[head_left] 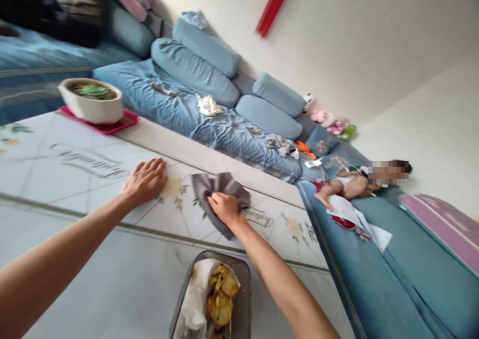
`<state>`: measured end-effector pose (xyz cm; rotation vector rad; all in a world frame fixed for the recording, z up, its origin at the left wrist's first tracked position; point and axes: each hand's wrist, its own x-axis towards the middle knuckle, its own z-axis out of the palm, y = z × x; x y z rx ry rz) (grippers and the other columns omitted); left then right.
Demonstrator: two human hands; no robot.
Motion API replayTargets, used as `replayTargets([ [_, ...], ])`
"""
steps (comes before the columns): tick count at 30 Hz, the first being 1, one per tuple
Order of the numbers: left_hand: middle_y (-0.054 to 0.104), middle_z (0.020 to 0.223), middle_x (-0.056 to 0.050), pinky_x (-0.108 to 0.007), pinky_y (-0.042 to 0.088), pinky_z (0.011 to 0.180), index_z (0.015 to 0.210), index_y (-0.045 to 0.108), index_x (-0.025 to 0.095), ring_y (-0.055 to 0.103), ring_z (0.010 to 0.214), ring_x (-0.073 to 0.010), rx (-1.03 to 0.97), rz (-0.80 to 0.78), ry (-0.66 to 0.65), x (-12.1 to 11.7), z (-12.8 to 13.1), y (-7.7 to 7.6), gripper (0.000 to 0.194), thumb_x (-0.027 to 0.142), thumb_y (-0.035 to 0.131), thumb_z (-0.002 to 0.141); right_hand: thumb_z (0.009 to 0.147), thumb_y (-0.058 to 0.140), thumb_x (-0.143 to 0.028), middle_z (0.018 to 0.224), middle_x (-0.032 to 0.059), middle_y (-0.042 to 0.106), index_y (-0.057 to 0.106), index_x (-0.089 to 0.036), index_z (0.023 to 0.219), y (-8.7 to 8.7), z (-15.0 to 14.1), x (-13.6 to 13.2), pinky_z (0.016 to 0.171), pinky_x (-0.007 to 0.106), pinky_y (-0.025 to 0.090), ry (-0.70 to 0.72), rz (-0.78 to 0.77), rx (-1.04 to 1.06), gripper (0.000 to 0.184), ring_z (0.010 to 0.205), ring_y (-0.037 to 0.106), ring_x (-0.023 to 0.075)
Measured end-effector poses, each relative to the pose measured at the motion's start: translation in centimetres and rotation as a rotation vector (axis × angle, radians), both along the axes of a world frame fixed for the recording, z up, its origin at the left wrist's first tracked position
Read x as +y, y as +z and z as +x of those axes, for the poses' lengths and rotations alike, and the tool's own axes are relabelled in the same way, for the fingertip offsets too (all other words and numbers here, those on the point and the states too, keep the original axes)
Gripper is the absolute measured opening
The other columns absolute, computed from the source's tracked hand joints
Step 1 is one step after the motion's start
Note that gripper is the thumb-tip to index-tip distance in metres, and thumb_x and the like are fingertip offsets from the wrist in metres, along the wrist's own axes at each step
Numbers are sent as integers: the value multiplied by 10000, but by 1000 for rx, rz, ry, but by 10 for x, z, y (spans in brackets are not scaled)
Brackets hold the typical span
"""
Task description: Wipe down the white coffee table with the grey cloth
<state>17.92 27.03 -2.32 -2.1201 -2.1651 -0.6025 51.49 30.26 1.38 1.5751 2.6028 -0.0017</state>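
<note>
My left hand (145,181) lies flat on the patterned table runner (108,179), fingers stretched out and nothing in it. To its right, my right hand (224,207) is closed on a crumpled grey cloth (234,185) that rests on the same runner. The cloth spreads out beyond the fingers and covers part of the floral print. Below my right forearm stands a dark see-through tray (248,299) holding white paper and browned slices of food (221,301). Part of the tray is cut off by the bottom edge of the view.
A white planter (95,104) with a succulent stands on a pink saucer (127,120) at the table's far left. Blue sofas (209,129) with cushions run behind and along the right. A person (348,184) lies at the right sofa corner near papers (344,209).
</note>
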Motion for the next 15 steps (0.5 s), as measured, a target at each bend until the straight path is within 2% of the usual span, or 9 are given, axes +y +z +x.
replayTargets([
  [2, 527, 1801, -235, -575, 323, 1436, 1660, 543, 75, 456, 1717, -346, 8, -9, -12, 3, -7, -4, 656, 379, 312, 1126, 1257, 610, -573, 1255, 5, 829, 817, -297, 1229, 1, -24, 31, 885, 219, 428, 28, 13, 66, 346, 1202, 725, 187],
  [4, 531, 1800, -229, -593, 323, 1438, 1659, 539, 78, 468, 1712, -347, 14, -20, -4, 7, -12, -5, 666, 390, 299, 1122, 1267, 583, -595, 1321, 3, 813, 785, -299, 1322, 7, -20, 65, 913, 225, 449, -36, 48, 104, 363, 1208, 719, 185],
  [6, 545, 1791, -225, -599, 345, 1429, 1656, 548, 93, 487, 1702, -349, 23, -24, 9, 9, -13, -2, 679, 395, 276, 1112, 1287, 544, -547, 1370, 38, 797, 756, -263, 1378, 15, 11, 91, 915, 247, 474, -173, 85, 114, 365, 1177, 727, 193],
  [8, 563, 1782, -209, -575, 369, 1421, 1654, 560, 123, 507, 1690, -339, 31, -33, 23, 8, -10, 3, 685, 400, 278, 1094, 1298, 513, -477, 1379, 95, 790, 740, -210, 1401, 24, 66, 103, 912, 268, 497, -345, 112, 99, 365, 1147, 739, 207],
  [11, 582, 1769, -199, -557, 383, 1415, 1651, 569, 148, 527, 1676, -330, 35, -42, 42, 7, -7, 8, 697, 404, 303, 1059, 1298, 481, -402, 1331, 150, 791, 733, -141, 1409, 36, 170, 85, 925, 301, 537, -602, 142, 32, 380, 1115, 760, 226],
  [13, 590, 1763, -195, -577, 391, 1407, 1663, 553, 160, 537, 1667, -339, 24, -26, 36, 8, -8, 6, 711, 406, 313, 1040, 1286, 464, -353, 1286, 172, 797, 744, -113, 1390, 43, 237, 49, 910, 326, 560, -749, 163, -31, 383, 1091, 779, 245],
  [15, 597, 1759, -185, -584, 389, 1408, 1689, 519, 180, 542, 1662, -340, 15, -3, 14, 11, -10, 0, 730, 414, 317, 1027, 1264, 450, -312, 1225, 187, 811, 776, -114, 1334, 46, 290, -1, 858, 341, 568, -857, 180, -91, 388, 1052, 799, 271],
])
